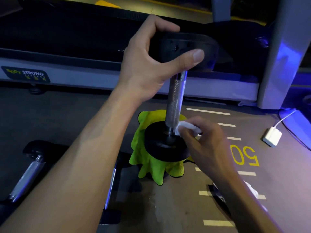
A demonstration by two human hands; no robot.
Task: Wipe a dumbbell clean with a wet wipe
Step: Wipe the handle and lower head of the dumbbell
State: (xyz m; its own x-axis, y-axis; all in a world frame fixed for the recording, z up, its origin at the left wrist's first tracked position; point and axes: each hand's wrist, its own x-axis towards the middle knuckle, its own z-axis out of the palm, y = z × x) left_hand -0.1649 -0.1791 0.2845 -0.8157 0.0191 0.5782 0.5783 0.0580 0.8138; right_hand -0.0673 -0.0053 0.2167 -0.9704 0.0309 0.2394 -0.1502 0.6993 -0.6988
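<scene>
A dim gym floor (50,118) under bluish light, painted with white dashes and a yellow "50", with a treadmill (67,64) running across the back.

The dumbbell (175,101) stands on end between the two hands, its lower head sitting on a green cloth (144,158) spread on the floor. The left hand (151,61) grips the upper head from above, fingers curled over the far edge and thumb pressed on the near side, keeping the bar upright. The right hand (207,142) pinches a white wipe (186,127) in its fingertips and presses it against the base of the knurled handle, where the steel meets the lower head.

Below the left forearm lie more dumbbells (28,170) on the floor. Just right of the right hand a white charger (272,137) and its cable lie on the floor. Under the right forearm is a dark pack, probably the wipes, partly hidden.

The main risk, as I judge it, is tipping: the weight balances on one head on soft, bunched cloth, and only the left grip steadies it. A sideways push from the wipe, or a loosened grip, could send it over toward the right fingers or onto the charger. The knurling may also snag and shred the wipe, leaving lint in the grooves. The joint at the collar is tight, so grime there could be missed.
</scene>
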